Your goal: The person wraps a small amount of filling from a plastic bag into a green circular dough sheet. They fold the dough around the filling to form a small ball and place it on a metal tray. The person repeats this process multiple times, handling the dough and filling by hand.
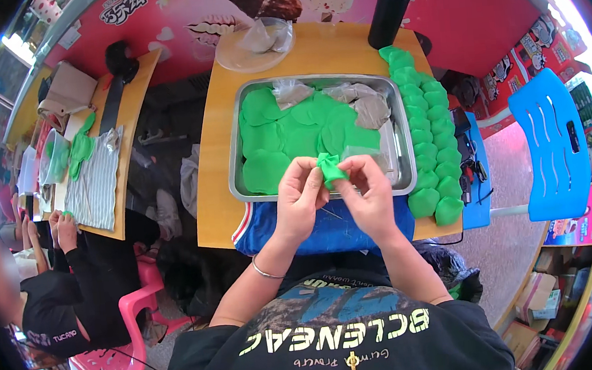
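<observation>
A small piece of thin green fabric, bunched and folded, is pinched between both my hands over the near edge of a metal tray. My left hand grips its left side with thumb and fingers. On its right side, my right hand holds it the same way. Flat round green fabric pieces overlap across the tray. Two clear plastic bags lie there too: a small bag at the back and a bag of brownish material at the right.
Rows of puffed green pieces line the table's right edge. A black cylinder and a clear round lid stand at the back. Blue cloth lies before the tray. At left, another person works at a second table; a blue chair stands right.
</observation>
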Demonstrator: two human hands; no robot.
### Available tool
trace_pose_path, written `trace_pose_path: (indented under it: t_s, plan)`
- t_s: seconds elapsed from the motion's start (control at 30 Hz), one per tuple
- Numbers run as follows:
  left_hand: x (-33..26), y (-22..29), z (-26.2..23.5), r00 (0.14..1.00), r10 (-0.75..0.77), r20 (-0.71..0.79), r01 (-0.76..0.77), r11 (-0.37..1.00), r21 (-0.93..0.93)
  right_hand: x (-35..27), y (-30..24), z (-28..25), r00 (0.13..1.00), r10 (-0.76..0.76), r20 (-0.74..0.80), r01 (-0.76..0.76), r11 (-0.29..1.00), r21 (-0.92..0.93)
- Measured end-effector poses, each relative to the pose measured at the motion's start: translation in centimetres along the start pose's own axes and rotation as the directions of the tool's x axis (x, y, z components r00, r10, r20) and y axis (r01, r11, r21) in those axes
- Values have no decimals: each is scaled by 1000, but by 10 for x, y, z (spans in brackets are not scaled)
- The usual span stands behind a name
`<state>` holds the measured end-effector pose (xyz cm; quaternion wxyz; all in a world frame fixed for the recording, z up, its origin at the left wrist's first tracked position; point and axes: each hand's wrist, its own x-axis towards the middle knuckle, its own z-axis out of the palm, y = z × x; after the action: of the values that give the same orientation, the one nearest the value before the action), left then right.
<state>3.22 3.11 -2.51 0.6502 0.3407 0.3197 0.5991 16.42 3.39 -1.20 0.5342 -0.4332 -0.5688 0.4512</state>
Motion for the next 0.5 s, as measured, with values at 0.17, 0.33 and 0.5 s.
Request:
trace_pose_path:
  t_s: [0.17, 0.33, 0.5]
  plan:
    - [1, 10, -4, 924, -285, 256, 368, 845, -387, 11, 0, -14, 989, 113, 91, -134, 956, 261]
    - [14, -3, -24, 883, -279, 377, 381, 895, -230, 10, -1, -12, 989, 105, 107, -125, 970, 206]
    - [5, 3, -10, 941, -235, 244, 327, 815, -478, 14, 6, -10, 995, -81, 55, 80, 997, 12]
